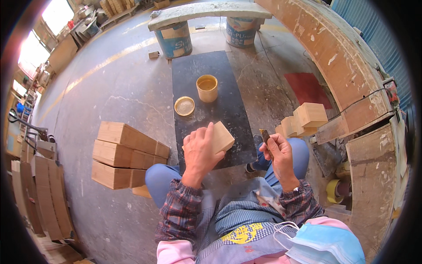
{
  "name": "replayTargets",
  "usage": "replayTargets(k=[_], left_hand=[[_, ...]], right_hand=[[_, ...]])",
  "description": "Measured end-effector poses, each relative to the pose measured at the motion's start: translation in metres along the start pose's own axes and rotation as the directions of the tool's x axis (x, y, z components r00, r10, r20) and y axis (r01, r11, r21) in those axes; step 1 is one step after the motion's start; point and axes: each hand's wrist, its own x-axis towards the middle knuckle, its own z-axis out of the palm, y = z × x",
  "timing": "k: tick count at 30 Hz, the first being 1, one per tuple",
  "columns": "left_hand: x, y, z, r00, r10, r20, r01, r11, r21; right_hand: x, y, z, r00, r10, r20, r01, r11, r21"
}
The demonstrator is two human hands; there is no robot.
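Note:
My left hand (198,152) is wrapped over a pale wooden block (223,138), tilted above a black board (235,119). In my right hand (280,159) is a small dark stick-like tool (266,141) with a yellowish tip, pointing up and away; its exact kind does not show. The tool and the block are apart. On the board beyond my hands stands a round tub (207,93) with yellow-brown stuff inside. Left of it, a shallow round lid or dish (184,107) holds greyish matter.
Wooden blocks (115,155) are stacked by my left knee, and more blocks (311,115) stand beyond my right knee. A low bench (209,13) rests on two blue buckets (175,42). Large wooden boards (338,57) line the right side, near a red sheet (307,89).

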Motion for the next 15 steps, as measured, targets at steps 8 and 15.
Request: replayTargets(k=[8,15], left_hand=[[-0.066,-0.035,-0.01,0.966,-0.235,-0.104,0.213,0.958,-0.191],[-0.08,-0.057,0.023,0.952,-0.298,-0.069,0.243,0.874,-0.421]], right_hand=[[0.014,0.013,0.001,1.0,0.029,-0.007,-0.029,0.997,-0.073],[0.022,0.019,0.019,0.998,0.025,0.055,-0.018,0.992,-0.122]])
